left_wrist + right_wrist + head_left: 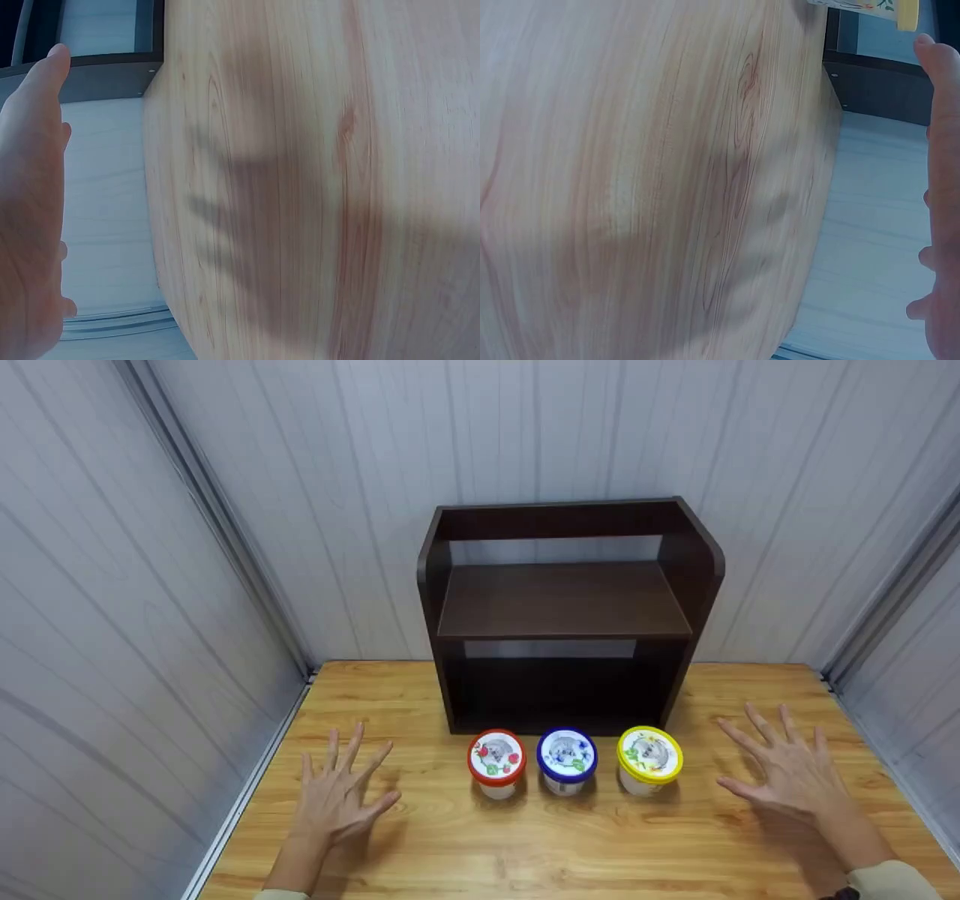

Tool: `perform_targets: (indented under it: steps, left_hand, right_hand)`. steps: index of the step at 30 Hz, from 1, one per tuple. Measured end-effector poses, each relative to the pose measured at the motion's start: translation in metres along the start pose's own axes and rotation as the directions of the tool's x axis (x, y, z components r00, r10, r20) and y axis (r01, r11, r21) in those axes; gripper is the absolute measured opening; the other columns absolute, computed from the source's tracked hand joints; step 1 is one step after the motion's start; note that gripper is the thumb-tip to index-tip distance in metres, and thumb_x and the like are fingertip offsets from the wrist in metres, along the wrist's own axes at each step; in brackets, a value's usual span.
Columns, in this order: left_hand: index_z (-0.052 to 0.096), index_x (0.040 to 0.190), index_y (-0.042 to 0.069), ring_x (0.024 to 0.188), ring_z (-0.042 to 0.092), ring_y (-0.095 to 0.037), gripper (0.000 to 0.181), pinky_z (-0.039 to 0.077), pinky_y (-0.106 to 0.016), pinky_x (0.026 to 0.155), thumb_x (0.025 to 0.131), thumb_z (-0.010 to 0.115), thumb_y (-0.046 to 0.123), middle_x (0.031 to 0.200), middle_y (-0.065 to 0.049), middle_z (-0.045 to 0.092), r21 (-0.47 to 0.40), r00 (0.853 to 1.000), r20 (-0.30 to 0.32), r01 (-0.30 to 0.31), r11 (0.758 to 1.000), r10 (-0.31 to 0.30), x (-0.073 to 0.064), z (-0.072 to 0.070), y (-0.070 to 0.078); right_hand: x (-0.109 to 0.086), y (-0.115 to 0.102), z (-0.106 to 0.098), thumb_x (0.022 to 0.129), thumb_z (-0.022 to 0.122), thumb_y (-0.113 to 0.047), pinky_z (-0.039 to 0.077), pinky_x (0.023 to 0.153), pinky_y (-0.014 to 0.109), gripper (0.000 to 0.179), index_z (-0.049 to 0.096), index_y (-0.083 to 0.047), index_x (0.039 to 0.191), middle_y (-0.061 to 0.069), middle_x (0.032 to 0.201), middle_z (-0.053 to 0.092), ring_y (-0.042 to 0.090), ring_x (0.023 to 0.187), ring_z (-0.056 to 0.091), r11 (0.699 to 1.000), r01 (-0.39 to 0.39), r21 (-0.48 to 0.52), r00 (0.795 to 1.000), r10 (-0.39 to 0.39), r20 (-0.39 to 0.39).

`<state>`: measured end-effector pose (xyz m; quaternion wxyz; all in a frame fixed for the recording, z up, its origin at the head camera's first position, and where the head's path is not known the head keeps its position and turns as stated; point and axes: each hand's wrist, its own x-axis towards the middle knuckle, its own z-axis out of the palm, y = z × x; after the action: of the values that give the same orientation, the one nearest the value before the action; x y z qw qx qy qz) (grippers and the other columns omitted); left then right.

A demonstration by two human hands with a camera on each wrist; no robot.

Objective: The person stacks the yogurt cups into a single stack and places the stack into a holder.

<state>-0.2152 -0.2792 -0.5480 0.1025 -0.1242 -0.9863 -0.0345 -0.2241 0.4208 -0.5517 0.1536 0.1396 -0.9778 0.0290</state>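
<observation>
Three tubs (568, 757) are lined up in front of the shelf (562, 600) (all seems left to do), with left hand (337, 799) and right hand (791, 774) held spread-fingered, empty.

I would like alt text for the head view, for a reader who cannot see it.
A person's left hand and right hand, fingers spread, flank a red-lidded tub, a blue-lidded tub and a yellow-lidded tub on a wooden table. Behind the row stands a dark brown shelf.

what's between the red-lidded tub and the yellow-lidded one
The blue-lidded tub stands between the red-lidded tub and the yellow-lidded tub, as the head view shows.
</observation>
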Motion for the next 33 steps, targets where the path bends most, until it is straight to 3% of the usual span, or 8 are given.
perform_targets:
  steps: [6,15,24,33]
  left_hand:
    - [0.047,0.171,0.041,0.169,0.032,-0.057,0.083,0.029,-0.093,0.122,0.098,0.06,0.08,0.188,-0.014,0.029,-0.003,1.0,0.024,0.008,1.0,-0.008,0.003,-0.003,0.002]
    - [0.047,0.17,0.043,0.171,0.029,-0.055,0.081,0.027,-0.092,0.125,0.099,0.058,0.08,0.189,-0.012,0.027,-0.024,0.999,0.032,-0.009,1.0,0.009,0.016,-0.005,0.015]
    - [0.048,0.17,0.042,0.172,0.026,-0.055,0.081,0.025,-0.092,0.126,0.099,0.059,0.079,0.189,-0.011,0.027,-0.043,0.999,0.029,-0.039,0.998,0.04,0.032,-0.006,0.036]
    - [0.046,0.171,0.04,0.172,0.027,-0.054,0.083,0.024,-0.091,0.127,0.099,0.061,0.077,0.188,-0.013,0.029,-0.13,0.997,0.022,-0.075,0.989,0.078,0.047,-0.001,0.061]
  right_hand:
    - [0.003,-0.003,-0.001,0.085,0.081,-0.076,0.029,0.111,0.102,0.105,0.029,-0.058,0.174,0.019,0.177,0.047,0.072,0.153,0.043,1.0,0.012,-0.005,1.0,-0.012,-0.025]
    - [0.014,-0.011,-0.007,0.081,0.08,-0.08,0.033,0.109,0.1,0.097,0.048,-0.05,0.167,0.019,0.173,0.052,0.07,0.153,0.044,0.998,0.055,-0.035,0.995,-0.058,-0.078]
    - [0.027,-0.029,-0.014,0.084,0.081,-0.077,0.034,0.111,0.099,0.094,0.052,-0.039,0.166,0.021,0.176,0.049,0.07,0.155,0.043,0.997,0.079,0.002,0.995,-0.079,-0.054]
    - [0.039,-0.053,-0.008,0.084,0.084,-0.072,0.041,0.106,0.098,0.095,0.054,-0.034,0.165,0.021,0.173,0.052,0.069,0.153,0.046,0.99,0.138,0.035,0.985,-0.133,-0.11]
